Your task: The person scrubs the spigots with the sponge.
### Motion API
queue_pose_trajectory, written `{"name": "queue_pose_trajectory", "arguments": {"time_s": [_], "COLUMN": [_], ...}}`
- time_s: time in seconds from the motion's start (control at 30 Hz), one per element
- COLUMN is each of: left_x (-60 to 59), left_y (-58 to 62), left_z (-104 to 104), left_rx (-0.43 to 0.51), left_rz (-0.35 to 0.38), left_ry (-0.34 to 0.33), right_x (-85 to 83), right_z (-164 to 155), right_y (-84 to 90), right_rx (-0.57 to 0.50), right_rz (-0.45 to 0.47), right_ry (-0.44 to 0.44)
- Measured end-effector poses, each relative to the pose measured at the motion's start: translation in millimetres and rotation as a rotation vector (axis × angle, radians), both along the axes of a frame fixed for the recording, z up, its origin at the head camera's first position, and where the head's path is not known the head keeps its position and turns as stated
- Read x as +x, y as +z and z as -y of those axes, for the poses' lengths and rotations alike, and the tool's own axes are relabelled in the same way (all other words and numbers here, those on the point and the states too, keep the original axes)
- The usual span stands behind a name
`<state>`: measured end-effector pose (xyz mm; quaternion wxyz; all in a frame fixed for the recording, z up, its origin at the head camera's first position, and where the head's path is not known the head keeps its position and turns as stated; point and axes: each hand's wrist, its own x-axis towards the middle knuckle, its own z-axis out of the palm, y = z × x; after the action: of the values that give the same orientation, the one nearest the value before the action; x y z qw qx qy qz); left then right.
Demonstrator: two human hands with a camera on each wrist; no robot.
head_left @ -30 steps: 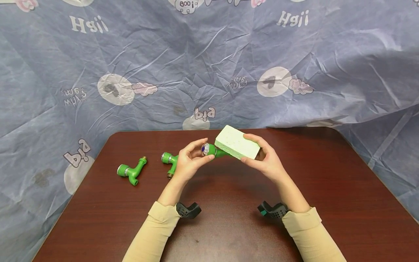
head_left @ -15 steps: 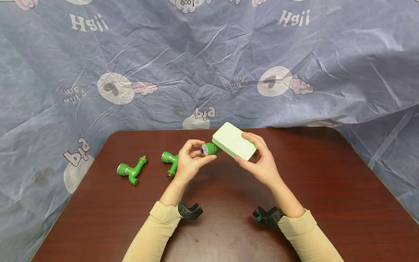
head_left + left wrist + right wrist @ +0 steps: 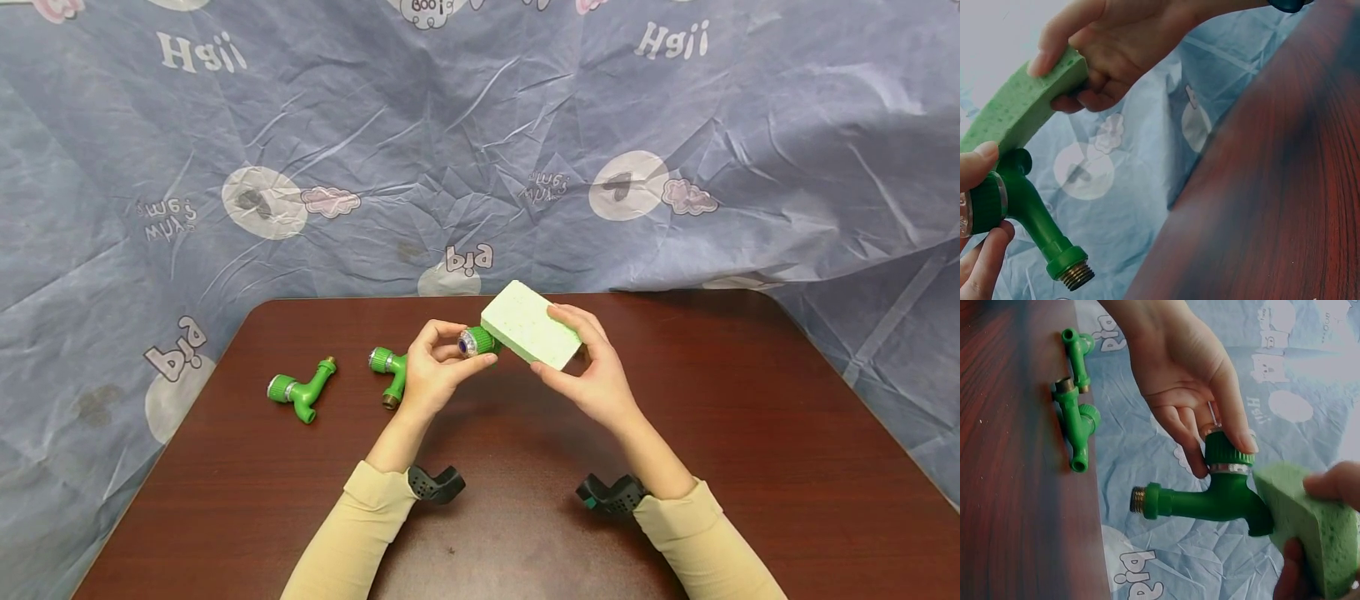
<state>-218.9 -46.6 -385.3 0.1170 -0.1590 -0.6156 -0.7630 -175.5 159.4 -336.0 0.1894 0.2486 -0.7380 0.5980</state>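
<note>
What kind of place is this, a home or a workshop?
Probably neither: it looks like a staged recording spot. A wrinkled blue printed cloth hangs behind a dark wooden table, and the only items are green plastic taps and a green sponge.

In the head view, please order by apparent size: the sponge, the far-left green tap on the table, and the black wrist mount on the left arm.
1. sponge
2. far-left green tap and black wrist mount: about alike, not ranked; the mount is nearer the camera.

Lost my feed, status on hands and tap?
Left hand grips held tap by its knob. Right hand presses sponge on spout. Two spare taps lie left, clear.
</note>
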Motion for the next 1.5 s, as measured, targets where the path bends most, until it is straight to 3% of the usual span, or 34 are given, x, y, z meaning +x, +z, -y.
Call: {"name": "queue_pose_trajectory", "arguments": {"time_s": [0.13,0.23,0.43,0.57,0.7,0.87,1.07,1.3,1.4,1.5], "left_x": [-1.3,-1.7,-0.3,0.3,0.5,-0.6,-0.3,0.2,0.3,-0.3], "left_y": [-1.2,-1.4,-0.1,0.6,0.8,-0.3,0.2,1.6,2.1,1.8], "left_z": [0.2,0.7,0.5,-0.4,-0.6,0.1,1.2,1.8,1.9,1.9], "left_rx": [0.050,0.068,0.053,0.049,0.054,0.073,0.091,0.094,0.098,0.114], "left_rz": [0.017,0.035,0.052,0.058,0.062,0.053,0.030,0.019,0.025,0.045], "left_ry": [-0.004,0.003,0.003,0.007,0.014,0.012,0.017,0.029,0.045,0.052], "right_x": [0.8,0.2,1.1,3.0,3.3,-3.5,-18.3,-14.2,-8.1,-4.2], "right_z": [-2.6,-3.8,-1.6,0.7,-0.3,-10.4,-20.8,-15.9,-13.0,-12.0], "right_y": [4.2,4.1,1.8,2.2,4.4,2.2,-12.8,-12.3,-4.3,1.4], "right_rx": [-0.077,-0.097,0.023,0.079,0.068,-0.061,-0.195,-0.112,-0.070,-0.039], "right_rz": [0.042,0.042,-0.022,-0.050,-0.013,0.078,0.127,0.044,0.045,0.064], "right_ry": [-0.075,-0.069,-0.010,-0.022,-0.127,-0.266,-0.185,-0.023,-0.041,-0.134]}}
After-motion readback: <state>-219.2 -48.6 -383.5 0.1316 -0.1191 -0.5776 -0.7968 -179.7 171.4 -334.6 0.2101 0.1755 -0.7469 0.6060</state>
